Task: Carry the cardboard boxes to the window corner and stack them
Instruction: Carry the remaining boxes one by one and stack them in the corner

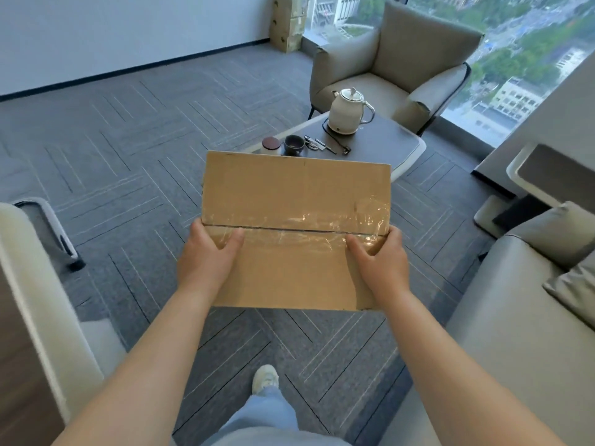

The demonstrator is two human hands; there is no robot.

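Note:
A brown cardboard box (296, 194) with clear tape along its top seam is held in front of me at waist height. My left hand (209, 255) grips its left side, thumb on the taped top. My right hand (380, 259) grips the right side in the same way. Far ahead, in the corner where the wall meets the window, stands a stack of cardboard boxes (288, 22), its top cut off by the frame.
A low table (399, 140) ahead carries a white kettle (349, 112), a cup and small items. A grey armchair (392, 62) stands behind it by the window. A sofa (521, 300) is at my right, another seat (35, 284) at my left. Open carpet runs left of the table.

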